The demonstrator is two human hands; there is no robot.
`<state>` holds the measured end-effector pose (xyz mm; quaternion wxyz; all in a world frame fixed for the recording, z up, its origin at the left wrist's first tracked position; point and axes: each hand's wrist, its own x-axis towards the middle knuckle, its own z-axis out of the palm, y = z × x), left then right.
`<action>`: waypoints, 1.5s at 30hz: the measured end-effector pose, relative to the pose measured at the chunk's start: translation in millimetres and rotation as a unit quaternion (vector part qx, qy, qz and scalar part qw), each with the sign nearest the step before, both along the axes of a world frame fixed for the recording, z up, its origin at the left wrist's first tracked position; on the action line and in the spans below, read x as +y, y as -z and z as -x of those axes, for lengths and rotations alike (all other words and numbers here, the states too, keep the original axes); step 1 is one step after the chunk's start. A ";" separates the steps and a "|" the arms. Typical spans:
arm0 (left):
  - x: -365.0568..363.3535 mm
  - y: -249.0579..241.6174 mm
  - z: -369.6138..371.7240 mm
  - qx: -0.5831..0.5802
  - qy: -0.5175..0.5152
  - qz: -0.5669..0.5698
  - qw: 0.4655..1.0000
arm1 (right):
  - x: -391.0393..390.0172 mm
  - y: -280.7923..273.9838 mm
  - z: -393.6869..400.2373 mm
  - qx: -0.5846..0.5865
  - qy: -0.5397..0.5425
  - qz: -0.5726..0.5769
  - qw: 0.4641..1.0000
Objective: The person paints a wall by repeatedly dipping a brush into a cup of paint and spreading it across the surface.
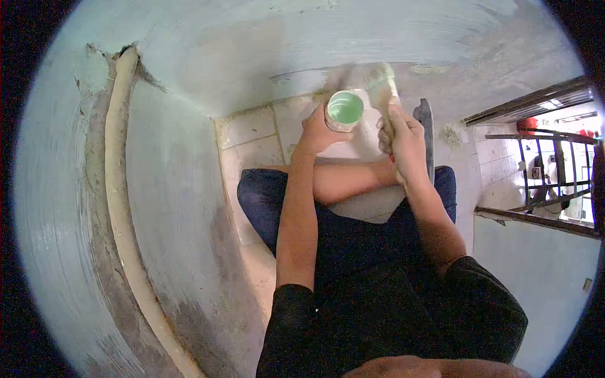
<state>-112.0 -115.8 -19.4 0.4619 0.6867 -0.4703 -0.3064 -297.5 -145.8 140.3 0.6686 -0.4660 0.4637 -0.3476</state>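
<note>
My left hand (314,133) is wrapped round the side of a small pale cup (341,128), its fingers closed. Light green paint (345,109) shows inside the cup, which tips slightly toward the camera. To the right, my right hand (405,135) grips a paintbrush (381,85) by its handle. The brush points up with its pale, greenish bristles right at the lower wall (302,47), overlapping it in this view. A bit of red shows below my right fingers. Both hands are over my crossed legs (353,183).
A thick cream pipe (116,151) runs down the left wall from a broken hole. Pale floor tiles (249,129) border the walls. A dark curved edge (426,129) stands right of my right hand. Farther right is a doorway with a dark barred gate (558,167).
</note>
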 end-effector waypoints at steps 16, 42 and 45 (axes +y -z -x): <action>30.9 -12.7 -34.7 0.074 0.151 -0.125 0.978 | -92.4 167.8 -33.5 0.008 0.106 0.070 0.992; 54.0 -53.7 -8.9 0.094 0.114 -0.098 0.984 | -87.0 156.4 -65.0 0.045 -0.260 0.170 0.949; 54.2 -62.6 -5.7 0.097 0.115 -0.103 0.983 | -110.4 159.0 -67.1 0.081 -0.279 0.200 0.936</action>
